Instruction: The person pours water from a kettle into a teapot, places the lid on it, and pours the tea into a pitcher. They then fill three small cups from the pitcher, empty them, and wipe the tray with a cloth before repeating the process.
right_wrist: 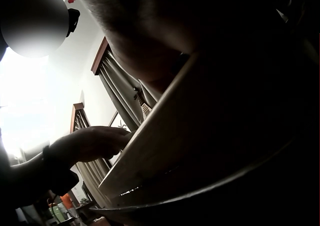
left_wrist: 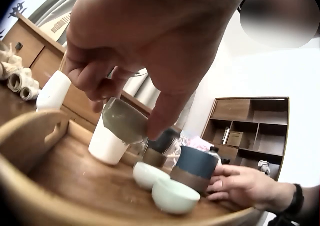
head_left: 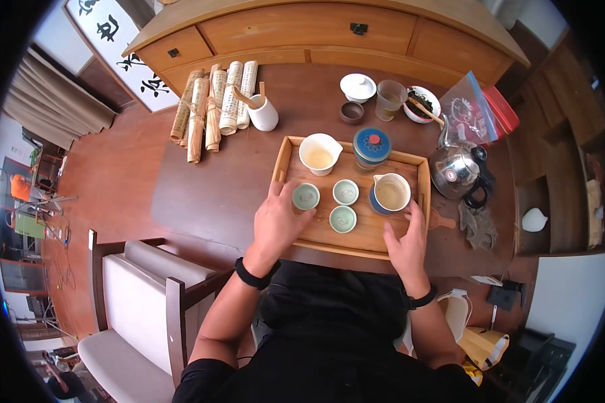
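Observation:
My left hand (head_left: 277, 220) pinches a small pale-green teacup (head_left: 306, 196) between thumb and fingers, at the left side of the wooden tray (head_left: 316, 243). In the left wrist view this teacup (left_wrist: 125, 120) looks tilted and raised over the tray. Two matching teacups, one (head_left: 345, 192) behind the other (head_left: 342, 219), stand mid-tray. My right hand (head_left: 410, 245) is beside a blue-and-brown spouted pitcher (head_left: 381, 205) of pale liquid, thumb apart from relaxed fingers, fingertips right at its side. The right wrist view is mostly dark, and the tray's side hides the cups there.
A white spouted pitcher (head_left: 318, 153) and a blue-lidded jar (head_left: 371, 146) stand at the tray's back. A steel kettle (head_left: 452, 171) is right of it. Behind are a white lidded bowl (head_left: 358, 87), a glass (head_left: 390, 101) and a leaf bowl (head_left: 423, 104). Rolled scrolls (head_left: 215, 101) lie back left.

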Available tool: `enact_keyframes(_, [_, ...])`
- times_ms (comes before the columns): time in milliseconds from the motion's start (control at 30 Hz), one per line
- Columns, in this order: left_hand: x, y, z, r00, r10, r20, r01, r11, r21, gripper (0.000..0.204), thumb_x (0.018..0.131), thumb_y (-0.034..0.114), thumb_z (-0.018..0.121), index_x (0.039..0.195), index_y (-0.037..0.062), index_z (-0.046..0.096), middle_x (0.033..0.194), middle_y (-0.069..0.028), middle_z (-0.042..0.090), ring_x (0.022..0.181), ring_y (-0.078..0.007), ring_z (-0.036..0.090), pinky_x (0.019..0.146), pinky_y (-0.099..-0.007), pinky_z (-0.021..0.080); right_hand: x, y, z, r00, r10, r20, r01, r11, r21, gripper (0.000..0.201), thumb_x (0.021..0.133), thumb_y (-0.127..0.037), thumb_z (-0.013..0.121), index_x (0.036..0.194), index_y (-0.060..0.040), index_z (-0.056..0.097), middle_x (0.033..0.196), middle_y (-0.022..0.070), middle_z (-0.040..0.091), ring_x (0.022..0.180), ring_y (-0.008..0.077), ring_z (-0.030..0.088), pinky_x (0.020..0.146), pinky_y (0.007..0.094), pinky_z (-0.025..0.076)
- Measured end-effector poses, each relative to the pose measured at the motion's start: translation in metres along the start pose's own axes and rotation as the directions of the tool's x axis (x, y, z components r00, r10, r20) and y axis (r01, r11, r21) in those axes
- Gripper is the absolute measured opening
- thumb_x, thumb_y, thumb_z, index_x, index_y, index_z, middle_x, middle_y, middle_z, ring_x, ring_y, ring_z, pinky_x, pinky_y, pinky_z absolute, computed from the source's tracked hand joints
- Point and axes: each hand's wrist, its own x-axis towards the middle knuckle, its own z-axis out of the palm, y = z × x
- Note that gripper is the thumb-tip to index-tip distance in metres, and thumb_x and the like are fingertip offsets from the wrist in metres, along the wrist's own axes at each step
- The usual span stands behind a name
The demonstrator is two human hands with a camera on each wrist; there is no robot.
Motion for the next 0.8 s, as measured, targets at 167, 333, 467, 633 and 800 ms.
enact_keyframes(167, [-0.019,0.011,0.013,0.982,0.116,-0.147,-0.111,0.993,0.043,0.068,0.085,0.03,0.096,0.144,0.0088,0.069,0.133,-0.0176,0.065,0.113,-0.0411,0.074,0.093,-0.0494,0.064,-0.002,0.006,0.003,1.0,-0.003,-0.013,0.003,0.999,-0.035,0.073,0.096,-0.011,0.084,0.158,0.0054,0.05,0.148,0.0277,0.063,0.138,0.0449,0.062,0.118,0.0526,0.05])
enact_keyframes(333, [-0.033,0.041,0.035,0.981,0.194,0.001,-0.193,0.974,0.119,0.07,0.081,0.042,0.099,0.138,0.0109,0.071,0.128,-0.0151,0.063,0.105,-0.039,0.076,0.086,-0.0487,0.065,-0.001,0.005,0.003,1.0,0.011,-0.014,-0.011,1.0,-0.024,0.073,0.095,-0.013,0.084,0.157,0.007,0.05,0.148,0.0297,0.063,0.138,0.0478,0.062,0.118,0.054,0.049])
enact_keyframes(467, [-0.026,0.036,0.054,0.987,0.16,0.016,-0.161,0.983,0.094,0.066,0.079,0.045,0.101,0.132,0.0125,0.077,0.127,-0.0143,0.064,0.105,-0.0388,0.076,0.087,-0.0504,0.065,-0.001,0.003,0.001,1.0,0.024,-0.014,-0.024,1.0,-0.008,0.073,0.095,-0.014,0.084,0.157,0.0074,0.05,0.148,0.0306,0.062,0.138,0.0494,0.061,0.118,0.0547,0.049])
enact_keyframes(633, [-0.024,0.034,0.023,0.985,0.168,-0.026,-0.168,0.986,0.014,0.066,0.077,0.036,0.102,0.131,0.0079,0.077,0.129,-0.0156,0.068,0.11,-0.0365,0.077,0.089,-0.0501,0.065,-0.001,0.005,0.002,0.999,0.048,0.004,-0.048,0.999,-0.001,0.074,0.096,-0.015,0.085,0.157,0.0076,0.05,0.149,0.0316,0.062,0.139,0.0498,0.06,0.119,0.055,0.049])
enact_keyframes(800, [0.006,0.025,-0.028,0.98,0.14,-0.143,-0.152,0.985,-0.076,0.062,0.078,0.028,0.101,0.129,0.0035,0.076,0.088,-0.0106,0.075,0.074,-0.0267,0.074,0.073,-0.0426,0.06,-0.003,0.009,0.005,1.0,0.012,-0.022,-0.012,1.0,-0.013,0.075,0.096,-0.016,0.085,0.157,0.0075,0.05,0.152,0.0321,0.061,0.141,0.0498,0.06,0.121,0.055,0.048])
